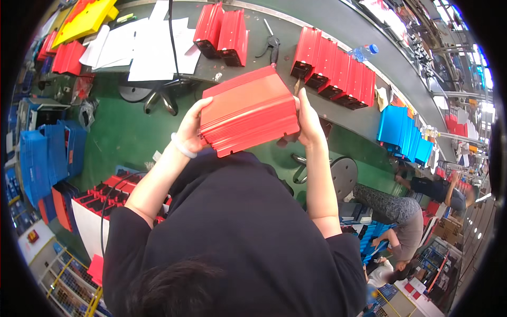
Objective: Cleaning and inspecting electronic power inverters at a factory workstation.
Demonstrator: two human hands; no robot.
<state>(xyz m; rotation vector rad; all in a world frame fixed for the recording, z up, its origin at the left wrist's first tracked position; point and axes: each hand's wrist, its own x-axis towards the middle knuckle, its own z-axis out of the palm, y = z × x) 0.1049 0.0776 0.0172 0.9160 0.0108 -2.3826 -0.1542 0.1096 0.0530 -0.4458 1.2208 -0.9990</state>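
Note:
Between my hands is a red ribbed metal casing (248,111), held up in front of me and tilted a little. My left hand (193,127) grips its left end, thumb on the upper face; a pale band circles that wrist. My right hand (309,120) closes on the right end, fingers mostly hidden behind it. Beyond the casing, on the grey workbench (266,24), stand two similar red casings (222,33). A row of several red casings (335,68) lies to the right. An air blow gun (273,46) rests between these groups.
White papers (158,47) and a yellow tray (84,21) are at the bench's left. Blue casings (404,132) and a plastic bottle (363,52) are on the right. A round stool (343,177) stands below the bench. Blue bins (47,153) sit left. Other people (404,222) work at right.

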